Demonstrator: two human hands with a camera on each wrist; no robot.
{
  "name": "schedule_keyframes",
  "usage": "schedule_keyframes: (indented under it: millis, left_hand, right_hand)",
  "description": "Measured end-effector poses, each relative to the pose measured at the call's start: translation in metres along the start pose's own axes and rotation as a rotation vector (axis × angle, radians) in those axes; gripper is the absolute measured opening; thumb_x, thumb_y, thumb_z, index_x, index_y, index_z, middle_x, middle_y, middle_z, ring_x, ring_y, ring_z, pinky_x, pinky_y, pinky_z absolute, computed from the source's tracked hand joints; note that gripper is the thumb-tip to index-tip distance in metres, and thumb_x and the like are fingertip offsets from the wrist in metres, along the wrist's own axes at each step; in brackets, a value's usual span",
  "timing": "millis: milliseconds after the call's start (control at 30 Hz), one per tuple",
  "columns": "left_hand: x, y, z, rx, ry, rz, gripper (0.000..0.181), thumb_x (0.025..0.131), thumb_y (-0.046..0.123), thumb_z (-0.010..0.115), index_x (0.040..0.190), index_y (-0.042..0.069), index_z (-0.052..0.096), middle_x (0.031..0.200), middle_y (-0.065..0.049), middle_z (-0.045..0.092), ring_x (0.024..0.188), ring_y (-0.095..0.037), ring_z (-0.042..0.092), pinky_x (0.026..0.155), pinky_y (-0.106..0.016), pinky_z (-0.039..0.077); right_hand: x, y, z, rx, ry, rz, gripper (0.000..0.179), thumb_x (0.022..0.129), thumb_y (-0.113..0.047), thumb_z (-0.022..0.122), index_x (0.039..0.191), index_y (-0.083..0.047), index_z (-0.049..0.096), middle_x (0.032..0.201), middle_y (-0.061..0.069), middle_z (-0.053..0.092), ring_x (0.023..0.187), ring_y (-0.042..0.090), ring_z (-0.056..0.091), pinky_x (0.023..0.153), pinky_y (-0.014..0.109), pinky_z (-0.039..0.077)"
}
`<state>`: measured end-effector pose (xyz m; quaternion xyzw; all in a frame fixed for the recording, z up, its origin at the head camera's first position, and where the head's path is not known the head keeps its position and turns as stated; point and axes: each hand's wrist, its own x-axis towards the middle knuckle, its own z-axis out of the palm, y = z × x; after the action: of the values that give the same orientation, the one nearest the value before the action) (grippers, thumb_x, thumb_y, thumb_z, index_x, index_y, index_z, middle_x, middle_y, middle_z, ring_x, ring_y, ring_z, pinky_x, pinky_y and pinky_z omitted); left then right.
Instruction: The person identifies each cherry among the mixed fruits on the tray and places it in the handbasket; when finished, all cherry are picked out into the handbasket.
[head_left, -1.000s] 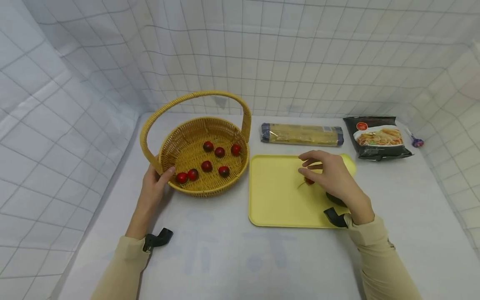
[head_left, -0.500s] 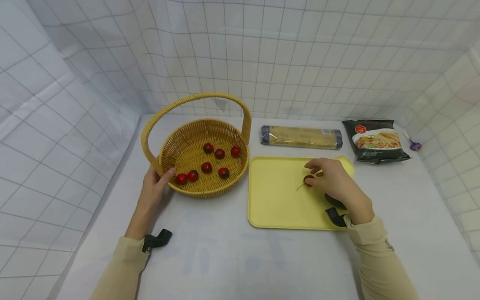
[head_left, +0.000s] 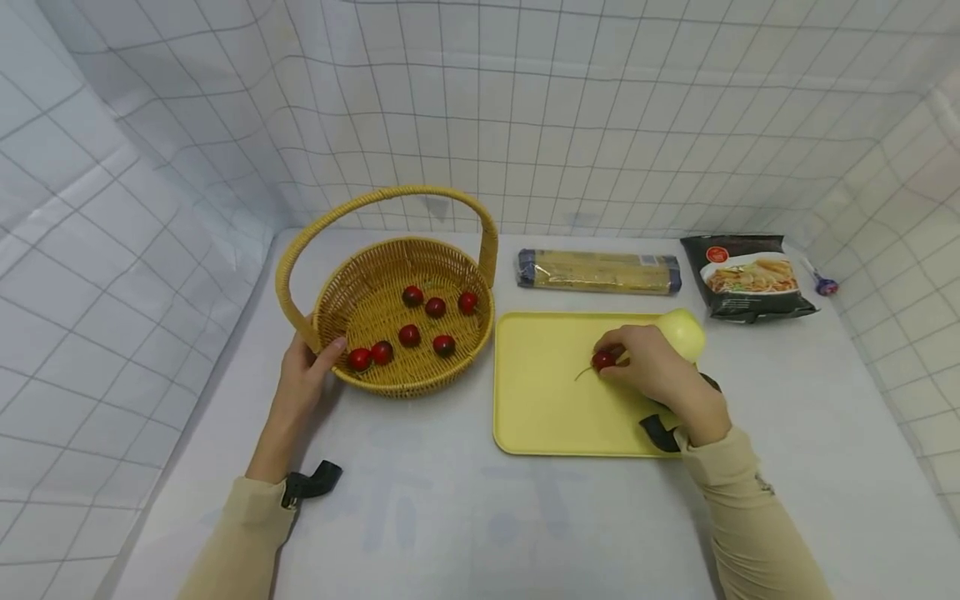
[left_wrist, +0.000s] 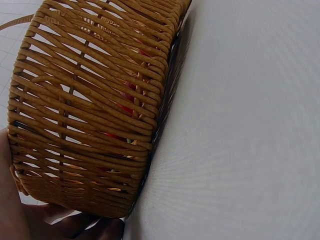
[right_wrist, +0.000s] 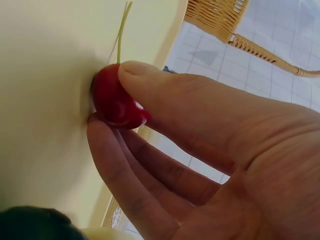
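In the head view my right hand (head_left: 656,367) pinches a dark red cherry (head_left: 602,359) by its sides over the yellow tray (head_left: 540,400). The right wrist view shows the cherry (right_wrist: 112,97) between thumb and fingertips, its green stem pointing up, close to the tray surface. My left hand (head_left: 303,375) holds the near left rim of a wicker basket (head_left: 412,385), thumb inside and fingers against the outer wall. Several red cherries (head_left: 408,335) lie in the basket. In the left wrist view the woven wall (left_wrist: 85,100) fills the left side and the fingers are partly hidden.
A yellow-green round fruit (head_left: 681,333) and a dark green object (right_wrist: 35,224), mostly hidden by my right hand, are at the tray's right. Behind stand a long pasta packet (head_left: 600,272), a black noodle bag (head_left: 750,277) and a lollipop (head_left: 826,286). The basket's tall handle (head_left: 390,193) arches up.
My right hand has lowered onto the cherry, closed thumb and fingers around it, and shifted slightly left with it. My left hand keeps its hold on the basket.
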<state>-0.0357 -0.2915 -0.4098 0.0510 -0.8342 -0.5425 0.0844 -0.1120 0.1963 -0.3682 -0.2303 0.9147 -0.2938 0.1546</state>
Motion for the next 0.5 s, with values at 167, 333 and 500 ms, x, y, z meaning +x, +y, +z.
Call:
schedule_keyframes:
  millis: [167, 333, 500]
  left_hand:
    - [-0.0028, -0.0017, -0.0027, 0.027, 0.009, -0.008, 0.062, 0.108, 0.029, 0.058, 0.162, 0.006, 0.036, 0.154, -0.02, 0.052, 0.141, -0.031, 0.049, 0.104, -0.012, 0.037]
    - [-0.0012, -0.0015, -0.0018, -0.001, 0.004, 0.0, 0.061, 0.108, 0.027, 0.058, 0.162, 0.008, 0.037, 0.154, -0.019, 0.053, 0.14, -0.028, 0.05, 0.105, -0.012, 0.037]
    - [0.0003, -0.0001, -0.0007, -0.007, -0.002, -0.002, 0.061, 0.108, 0.027, 0.058, 0.162, 0.007, 0.036, 0.152, -0.019, 0.054, 0.138, -0.025, 0.052, 0.105, -0.013, 0.037]
  right_hand:
    - [0.0023, -0.0018, 0.0047, -0.012, 0.002, -0.014, 0.02, 0.091, -0.002, 0.079, 0.111, -0.003, 0.077, 0.104, 0.011, 0.078, 0.1, 0.029, 0.072, 0.088, 0.048, 0.056]
    - [0.0034, -0.0016, 0.0062, -0.029, 0.006, -0.025, 0.018, 0.09, -0.001, 0.079, 0.108, -0.004, 0.077, 0.102, 0.011, 0.077, 0.098, 0.029, 0.072, 0.088, 0.048, 0.056]
    - [0.0039, -0.0001, 0.0074, -0.034, 0.022, -0.035, 0.015, 0.091, -0.002, 0.079, 0.105, -0.005, 0.078, 0.101, 0.009, 0.077, 0.097, 0.027, 0.072, 0.087, 0.048, 0.056]
